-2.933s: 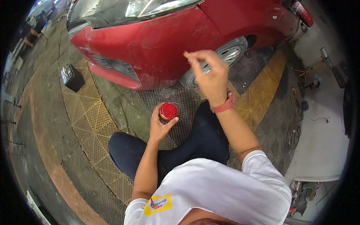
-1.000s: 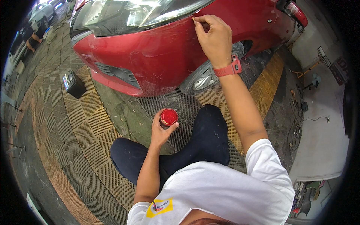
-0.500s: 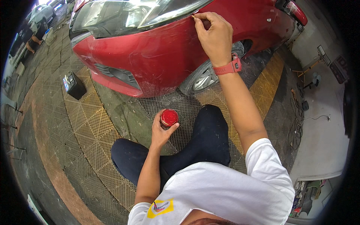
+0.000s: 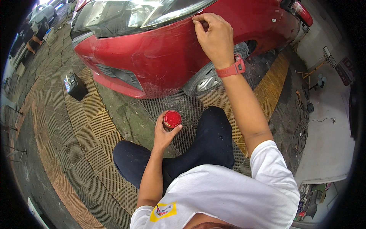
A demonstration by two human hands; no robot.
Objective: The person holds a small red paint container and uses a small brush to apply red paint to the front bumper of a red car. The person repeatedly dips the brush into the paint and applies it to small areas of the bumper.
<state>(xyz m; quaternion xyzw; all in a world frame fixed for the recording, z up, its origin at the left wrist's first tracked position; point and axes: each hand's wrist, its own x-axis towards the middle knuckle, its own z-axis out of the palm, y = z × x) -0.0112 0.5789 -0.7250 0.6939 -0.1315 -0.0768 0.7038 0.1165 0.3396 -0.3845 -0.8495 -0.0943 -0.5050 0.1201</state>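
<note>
My left hand [image 4: 164,133] is wrapped round a small round jar [image 4: 172,119] and holds it upright above my knees. Its top is bright red inside a pale rim; whether that is a lid or red paint I cannot tell. My right hand [image 4: 216,36], with a red watch [image 4: 231,68] on the wrist, is raised to the red car [image 4: 167,57]. Thumb and fingertips are pinched together near the panel, just below the headlight's [image 4: 152,15] corner. Anything between them is too small or hidden to make out. Pale scratches and scuffs mark the bumper.
A black car battery [image 4: 76,87] stands on the grated floor tiles [image 4: 91,126] to the left. The front wheel [image 4: 206,81] is beyond my knees. On the right, cables [image 4: 301,122] and a yellow stand [image 4: 314,68] are by the white wall. Other cars stand far left.
My right hand has shifted slightly left and down along the panel, still pinched. My left hand and the jar have stayed in place.
</note>
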